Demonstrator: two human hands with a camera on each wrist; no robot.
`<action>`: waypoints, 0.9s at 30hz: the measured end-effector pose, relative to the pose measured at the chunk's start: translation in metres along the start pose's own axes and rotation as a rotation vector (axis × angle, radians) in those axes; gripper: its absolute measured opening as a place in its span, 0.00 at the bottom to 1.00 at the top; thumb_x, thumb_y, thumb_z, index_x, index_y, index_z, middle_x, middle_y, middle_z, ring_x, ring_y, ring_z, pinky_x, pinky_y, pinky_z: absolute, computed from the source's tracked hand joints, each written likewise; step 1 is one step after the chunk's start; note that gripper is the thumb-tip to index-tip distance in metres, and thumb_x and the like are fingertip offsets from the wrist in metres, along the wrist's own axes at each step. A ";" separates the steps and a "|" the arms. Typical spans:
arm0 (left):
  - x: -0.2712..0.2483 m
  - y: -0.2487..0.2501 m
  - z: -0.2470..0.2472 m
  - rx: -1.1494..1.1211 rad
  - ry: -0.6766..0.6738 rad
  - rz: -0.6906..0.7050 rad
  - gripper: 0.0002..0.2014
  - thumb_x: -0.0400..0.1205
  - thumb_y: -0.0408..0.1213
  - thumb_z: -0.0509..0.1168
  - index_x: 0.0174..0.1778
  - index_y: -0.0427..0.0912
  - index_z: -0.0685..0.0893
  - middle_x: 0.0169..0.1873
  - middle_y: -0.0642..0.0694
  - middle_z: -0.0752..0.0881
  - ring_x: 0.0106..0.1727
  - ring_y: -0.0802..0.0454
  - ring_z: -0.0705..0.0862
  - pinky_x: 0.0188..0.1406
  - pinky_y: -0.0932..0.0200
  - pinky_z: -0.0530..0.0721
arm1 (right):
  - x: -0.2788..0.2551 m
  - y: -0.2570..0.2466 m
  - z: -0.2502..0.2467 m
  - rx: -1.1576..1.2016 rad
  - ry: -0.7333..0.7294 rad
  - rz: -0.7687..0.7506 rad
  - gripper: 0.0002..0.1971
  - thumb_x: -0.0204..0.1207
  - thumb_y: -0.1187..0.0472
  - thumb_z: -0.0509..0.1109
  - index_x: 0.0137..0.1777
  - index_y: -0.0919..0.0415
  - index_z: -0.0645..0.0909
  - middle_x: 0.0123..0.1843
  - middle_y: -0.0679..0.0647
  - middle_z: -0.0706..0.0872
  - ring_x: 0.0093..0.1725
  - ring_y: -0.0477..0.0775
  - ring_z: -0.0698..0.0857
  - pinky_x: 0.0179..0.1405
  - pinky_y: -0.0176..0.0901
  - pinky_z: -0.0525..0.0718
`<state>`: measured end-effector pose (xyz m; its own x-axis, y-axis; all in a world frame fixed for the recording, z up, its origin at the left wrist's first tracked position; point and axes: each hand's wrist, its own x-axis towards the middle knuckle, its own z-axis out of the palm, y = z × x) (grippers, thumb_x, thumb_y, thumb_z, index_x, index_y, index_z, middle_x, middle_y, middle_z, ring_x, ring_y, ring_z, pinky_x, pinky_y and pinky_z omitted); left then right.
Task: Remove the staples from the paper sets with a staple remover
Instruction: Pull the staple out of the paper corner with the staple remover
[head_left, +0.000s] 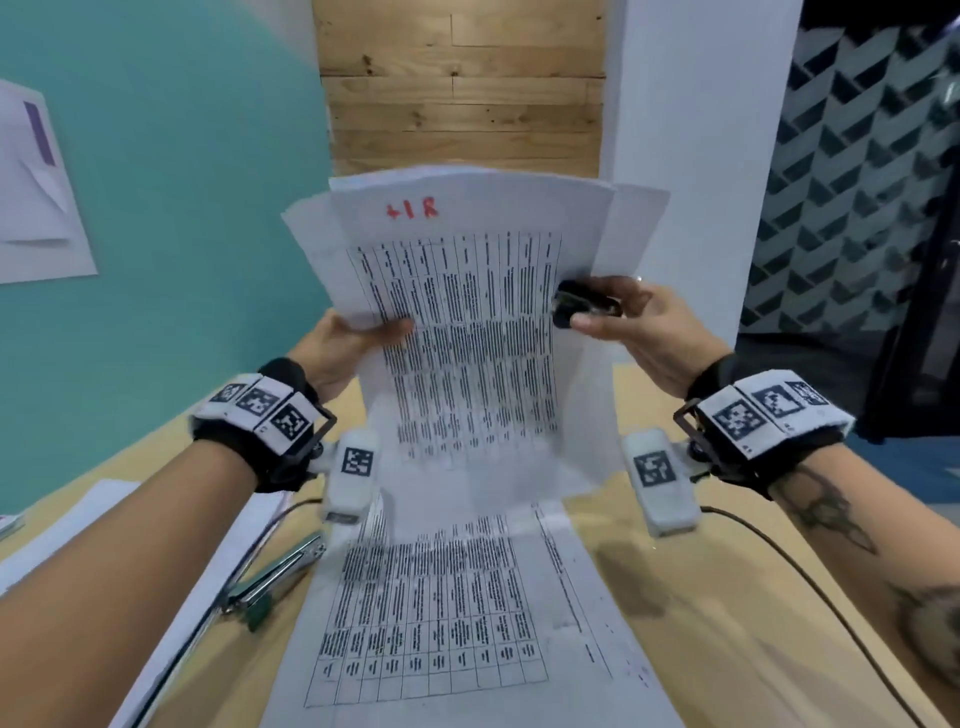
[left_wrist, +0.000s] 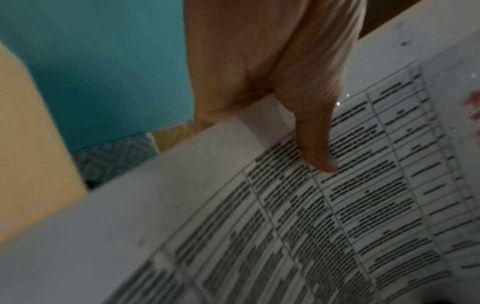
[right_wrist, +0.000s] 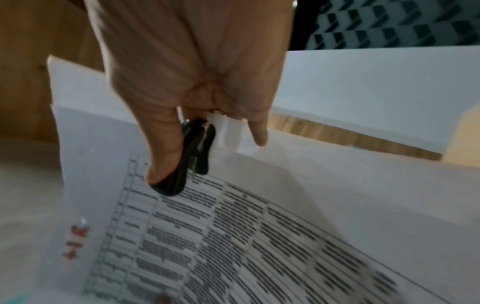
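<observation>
Nearest in the head view, a printed sheet with a table of text lies flat at the near edge of the wooden table, and just to its left lie a metal stapler and more white sheets toward the left edge. Above the table both hands hold up the paper set, a fanned sheaf with a red handwritten mark near its top, and it hides the middle of the table behind it. On the set's left edge the left hand pinches the pages, thumb on the front and the other fingers hidden behind. At the right edge the right hand grips the black staple remover between thumb and fingers. A teal wall with a poster stands to the left, and a wood-panelled strip behind. From the left wrist view, blurred, the thumb lies flat on the printed rows with the page edge tucked into the hand, which the head view cannot show. From the right wrist view the thumb presses along the staple remover, whose two black arms lie close together on the sheet's margin, and one finger points down behind the page; whether metal teeth touch a staple I cannot tell.
</observation>
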<state>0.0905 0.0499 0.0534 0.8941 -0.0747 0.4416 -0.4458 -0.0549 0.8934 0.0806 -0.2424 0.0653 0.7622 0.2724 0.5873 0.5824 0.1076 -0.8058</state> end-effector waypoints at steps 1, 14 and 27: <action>0.006 0.011 0.002 0.054 0.030 0.023 0.31 0.44 0.62 0.82 0.40 0.50 0.92 0.46 0.56 0.90 0.58 0.56 0.85 0.67 0.57 0.75 | 0.004 -0.006 0.002 -0.009 0.030 -0.046 0.40 0.38 0.43 0.88 0.52 0.58 0.84 0.45 0.46 0.91 0.49 0.46 0.88 0.51 0.34 0.83; -0.060 -0.002 -0.007 0.585 -0.259 -0.051 0.18 0.74 0.55 0.69 0.57 0.52 0.86 0.50 0.55 0.87 0.42 0.67 0.82 0.41 0.77 0.74 | -0.078 0.015 -0.029 -0.142 -0.336 0.217 0.27 0.57 0.65 0.83 0.59 0.57 0.85 0.53 0.61 0.89 0.47 0.56 0.90 0.46 0.39 0.84; -0.087 -0.022 -0.017 0.390 -0.377 -0.548 0.56 0.43 0.74 0.74 0.67 0.48 0.77 0.61 0.46 0.85 0.61 0.47 0.84 0.64 0.44 0.80 | -0.112 0.050 -0.026 -0.010 -0.398 0.565 0.39 0.48 0.47 0.88 0.60 0.63 0.84 0.57 0.61 0.88 0.55 0.52 0.88 0.50 0.37 0.84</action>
<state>0.0234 0.0749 -0.0030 0.9478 -0.2658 -0.1763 0.0116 -0.5238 0.8518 0.0314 -0.2928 -0.0387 0.7887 0.6147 0.0035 0.1309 -0.1624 -0.9780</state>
